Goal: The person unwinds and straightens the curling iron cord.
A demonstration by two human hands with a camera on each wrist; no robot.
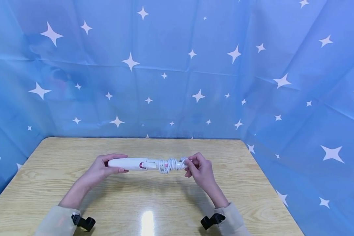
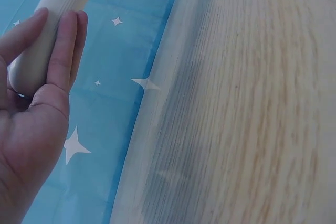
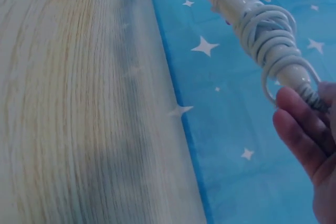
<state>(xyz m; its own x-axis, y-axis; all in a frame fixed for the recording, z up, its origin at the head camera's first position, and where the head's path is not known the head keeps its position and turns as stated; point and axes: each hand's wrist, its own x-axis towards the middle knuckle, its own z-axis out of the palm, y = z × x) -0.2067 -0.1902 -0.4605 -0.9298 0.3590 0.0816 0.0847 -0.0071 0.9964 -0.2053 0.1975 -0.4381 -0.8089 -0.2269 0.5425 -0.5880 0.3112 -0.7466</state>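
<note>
A white hair curling iron (image 1: 127, 163) is held level above the table, with a red accent near its middle. My left hand (image 1: 101, 168) grips its thick rounded end between thumb and fingers; the left wrist view shows this hand (image 2: 42, 82) around that end. A pale power cord (image 1: 171, 164) is wound in several loops round the narrower part, seen closely as coiled cord (image 3: 270, 38) in the right wrist view. At that end my right hand (image 1: 201, 170) pinches the base of the cord, beside the ribbed sleeve (image 3: 311, 97).
The wood-grain table (image 1: 153, 193) stretches beneath both hands, with rounded far corners. Behind it and along its sides hangs a blue cloth (image 1: 165, 108) with white stars. Black wrist cameras (image 1: 87, 223) are fixed at the sleeves.
</note>
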